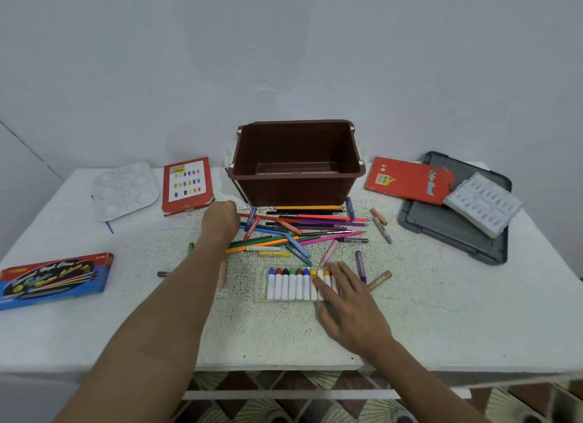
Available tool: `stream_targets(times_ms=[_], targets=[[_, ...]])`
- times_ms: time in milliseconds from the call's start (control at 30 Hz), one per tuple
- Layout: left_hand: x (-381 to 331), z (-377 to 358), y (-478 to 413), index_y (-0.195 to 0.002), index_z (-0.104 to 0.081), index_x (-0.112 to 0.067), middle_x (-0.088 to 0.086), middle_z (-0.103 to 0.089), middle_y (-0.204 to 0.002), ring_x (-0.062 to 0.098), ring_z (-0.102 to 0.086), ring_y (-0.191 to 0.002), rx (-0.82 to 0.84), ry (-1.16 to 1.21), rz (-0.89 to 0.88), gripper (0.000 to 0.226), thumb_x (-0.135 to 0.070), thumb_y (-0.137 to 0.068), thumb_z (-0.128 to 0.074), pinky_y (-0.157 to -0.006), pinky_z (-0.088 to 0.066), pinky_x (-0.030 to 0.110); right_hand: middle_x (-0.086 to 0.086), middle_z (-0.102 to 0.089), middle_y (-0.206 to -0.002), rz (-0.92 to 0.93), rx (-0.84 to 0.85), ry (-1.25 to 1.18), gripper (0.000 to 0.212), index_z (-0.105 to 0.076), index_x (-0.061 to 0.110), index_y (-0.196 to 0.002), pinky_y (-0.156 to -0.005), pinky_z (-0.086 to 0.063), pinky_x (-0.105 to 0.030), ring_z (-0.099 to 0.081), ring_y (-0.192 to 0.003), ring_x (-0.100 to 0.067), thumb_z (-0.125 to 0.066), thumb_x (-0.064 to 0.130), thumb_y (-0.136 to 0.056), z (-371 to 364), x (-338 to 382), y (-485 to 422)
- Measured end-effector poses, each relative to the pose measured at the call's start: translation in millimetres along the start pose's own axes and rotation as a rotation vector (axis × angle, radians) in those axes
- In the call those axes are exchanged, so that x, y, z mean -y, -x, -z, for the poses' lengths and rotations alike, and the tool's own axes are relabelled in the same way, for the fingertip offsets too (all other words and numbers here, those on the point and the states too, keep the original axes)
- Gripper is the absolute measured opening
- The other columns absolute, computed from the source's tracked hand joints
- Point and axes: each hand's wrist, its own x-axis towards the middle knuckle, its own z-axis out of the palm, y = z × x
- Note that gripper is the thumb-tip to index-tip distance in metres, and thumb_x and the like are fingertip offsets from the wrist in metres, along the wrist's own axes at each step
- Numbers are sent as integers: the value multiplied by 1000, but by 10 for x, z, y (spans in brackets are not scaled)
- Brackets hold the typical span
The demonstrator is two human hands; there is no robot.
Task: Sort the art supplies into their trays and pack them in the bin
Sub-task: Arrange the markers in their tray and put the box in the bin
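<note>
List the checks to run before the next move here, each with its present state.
1. Brown plastic bin upright, top open: ok.
2. Clear plastic tray of white colour-capped tubes steadied: ok, right hand lies flat on its right end.
3. That tray full: cannot tell, the hand covers the last slots.
4. Left hand at the pile of loose coloured pencils; anything in its grip: cannot tell.
5. Loose supplies sorted: not ok, the pile lies scattered before the bin.
6. White moulded tray on the grey lid free to fill: ok, slots empty.
</note>
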Motion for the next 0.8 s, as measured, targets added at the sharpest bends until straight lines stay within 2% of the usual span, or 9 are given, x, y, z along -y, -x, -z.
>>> stream_targets(times_ms=[133,233,333,433,500,567,633,700,800], targets=[[-73,94,80,-85,-67,-6,10,-66,-69,28,-59,-63,-207,-104,-49,19,-12,-95,-52,-66,-53,37,-11,-41,-152,5,1,3,50,-47,23,-143,-109,-40,-52,-29,-146,-30,-42,45,-99,6,-2,-2],[-112,203,149,-93,-72,-7,10,-68,-73,26,-58,-64,-450,102,-52,23,-18,-99,-52,-65,-49,36,-12,-41,-152,9,-8,-8,49,-48,23,-143,-108,-40,-52,-29,-146,-31,-45,44,-98,9,-3,-3],[-179,331,238,-103,-71,-8,6,-71,-84,18,-59,-70,-551,360,-56,24,-24,-100,-53,-61,-49,32,-12,-42,-151,13,-14,-3,50,-48,22,-143,-108,-41,-53,-30,-145,-32,-47,43,-98,3,-9,4],[-205,390,361,-102,-69,-11,-3,-68,-83,7,-59,-69,-451,579,-48,20,-26,-100,-56,-56,-40,16,-12,-42,-152,12,-12,4,50,-47,23,-143,-109,-40,-53,-30,-145,-31,-47,43,-98,5,-5,4],[-188,395,462,-98,-69,-15,-7,-67,-79,4,-64,-69,-319,711,-72,14,-25,-98,-60,-58,-44,12,-12,-41,-152,13,-11,5,50,-46,23,-144,-110,-38,-52,-29,-146,-31,-46,43,-98,-1,-7,6],[-167,364,581,-95,-69,-17,-12,-67,-76,-1,-67,-65,-167,789,-111,9,-22,-97,-61,-58,-49,11,-12,-40,-153,12,-10,2,51,-45,24,-146,-111,-36,-51,-28,-146,-31,-45,44,-98,1,-7,5],[-138,297,709,-97,-69,-12,-10,-69,-77,-1,-68,-64,-61,831,-124,11,-20,-96,-62,-59,-54,15,-12,-40,-153,10,-8,2,52,-45,24,-146,-111,-36,-51,-28,-146,-31,-43,44,-99,6,-8,10],[-106,227,826,-98,-70,-9,-3,-73,-80,8,-72,-69,-18,861,-126,16,-23,-95,-63,-64,-59,23,-13,-41,-152,7,-10,0,51,-46,23,-145,-109,-37,-52,-29,-146,-32,-43,44,-98,12,-6,10],[-95,152,993,-96,-71,-14,0,-72,-77,10,-68,-63,40,789,-180,14,-26,-92,-66,-63,-57,22,-14,-41,-152,6,-8,-1,52,-45,23,-145,-110,-38,-53,-29,-146,-32,-44,44,-98,8,-5,9]])
